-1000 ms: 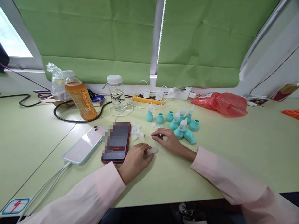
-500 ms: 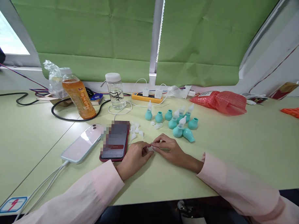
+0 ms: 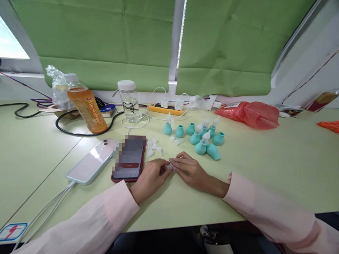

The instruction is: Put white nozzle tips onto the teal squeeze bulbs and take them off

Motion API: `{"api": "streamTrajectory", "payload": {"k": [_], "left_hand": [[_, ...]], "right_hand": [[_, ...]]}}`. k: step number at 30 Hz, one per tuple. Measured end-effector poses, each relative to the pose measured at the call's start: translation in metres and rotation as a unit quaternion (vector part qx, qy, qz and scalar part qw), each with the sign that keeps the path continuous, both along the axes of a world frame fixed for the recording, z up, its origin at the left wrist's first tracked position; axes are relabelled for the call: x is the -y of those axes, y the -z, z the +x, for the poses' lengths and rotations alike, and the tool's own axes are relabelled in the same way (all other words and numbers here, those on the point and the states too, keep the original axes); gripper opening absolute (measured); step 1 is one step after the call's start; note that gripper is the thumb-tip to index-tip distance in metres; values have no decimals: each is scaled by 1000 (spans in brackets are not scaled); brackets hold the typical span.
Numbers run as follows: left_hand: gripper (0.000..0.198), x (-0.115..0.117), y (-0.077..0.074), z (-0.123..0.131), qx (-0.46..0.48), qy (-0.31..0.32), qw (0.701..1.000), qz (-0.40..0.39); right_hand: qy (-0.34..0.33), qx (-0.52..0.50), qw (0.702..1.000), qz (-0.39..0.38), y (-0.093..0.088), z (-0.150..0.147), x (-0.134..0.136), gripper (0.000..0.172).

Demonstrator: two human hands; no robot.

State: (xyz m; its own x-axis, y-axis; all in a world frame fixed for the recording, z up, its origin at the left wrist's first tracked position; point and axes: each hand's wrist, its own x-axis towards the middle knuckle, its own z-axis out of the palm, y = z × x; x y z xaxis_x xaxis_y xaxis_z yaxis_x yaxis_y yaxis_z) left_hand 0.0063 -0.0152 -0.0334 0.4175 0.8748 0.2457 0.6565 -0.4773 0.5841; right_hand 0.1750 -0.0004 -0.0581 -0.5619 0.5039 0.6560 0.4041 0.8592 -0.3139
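Between my two hands is a small clear plastic piece [image 3: 169,166], mostly covered by fingers. My left hand [image 3: 152,177] pinches it from the left with thumb and forefinger. From the other side, the fingertips of my right hand [image 3: 191,170] close on it too. Just beyond stand several teal rubber bulbs [image 3: 179,131], some topped with a translucent nozzle [image 3: 206,135]; one bulb [image 3: 213,152] lies on its side. Several loose white tips [image 3: 154,145] lie beside the phone, and a clear tube piece [image 3: 179,141] is near the bulbs.
Left of my hands lie a red-cased phone [image 3: 129,159] and a pale phone [image 3: 90,162] with a white cable. Behind them stand an orange drink bottle [image 3: 87,107] and a clear water bottle [image 3: 128,103]. A power strip [image 3: 166,109] and red plastic bag [image 3: 249,114] are farther back.
My right fingers have come closer together over the clear piece, while my left hand keeps its pinch. The whole view has shifted slightly; the objects on the table lie as before.
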Motion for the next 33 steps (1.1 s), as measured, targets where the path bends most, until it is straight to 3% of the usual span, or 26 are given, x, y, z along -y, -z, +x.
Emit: {"api": "streamTrajectory", "payload": {"k": [8, 33], "left_hand": [[20, 0, -1, 0, -1, 4, 1000, 1], [15, 1, -1, 0, -3, 8, 1000, -1]], "right_hand": [[37, 41, 998, 33, 1, 0, 2, 30], [8, 55, 998, 13, -4, 0, 4, 28]]}}
